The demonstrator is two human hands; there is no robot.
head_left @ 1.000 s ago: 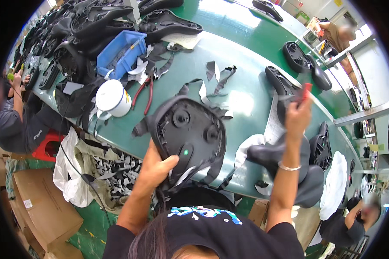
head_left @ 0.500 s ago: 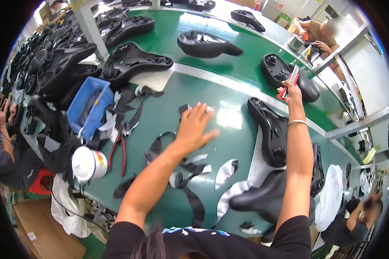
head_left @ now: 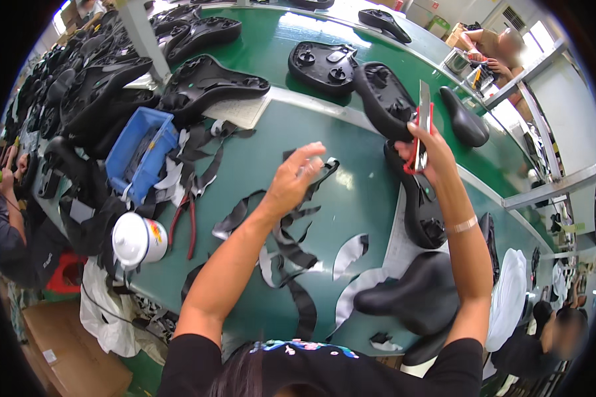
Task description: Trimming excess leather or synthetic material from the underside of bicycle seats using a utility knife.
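Note:
My right hand (head_left: pixel 437 153) grips a red-and-silver cutting tool (head_left: pixel 424 106) with a long flat blade pointing up. Close by its fingertips is the lower end of a black bicycle saddle (head_left: pixel 385 99), tilted with its hollow underside showing; the fingers seem to hold that end too, though the tool partly hides the contact. Below it, a second upturned saddle (head_left: pixel 422 215) lies on the green table. My left hand (head_left: pixel 295 180), slightly blurred, hovers over the table's middle with loosely bent fingers apart, nothing visible in them. Black trimmed strips (head_left: pixel 291 245) lie beneath it.
A blue bin (head_left: pixel 139 155), red-handled pincers (head_left: pixel 191 228) and a white lidded mug (head_left: pixel 139 239) stand at left. Saddles are heaped (head_left: pixel 106 92) at the far left. A metal post (head_left: pixel 142 40) rises there. A smooth black saddle (head_left: pixel 414 291) lies near right. Other people work around.
My right hand has drawn back toward me from the far green surface, and the saddle beside it has come nearer and tilted. My left hand's fingers have curled from spread.

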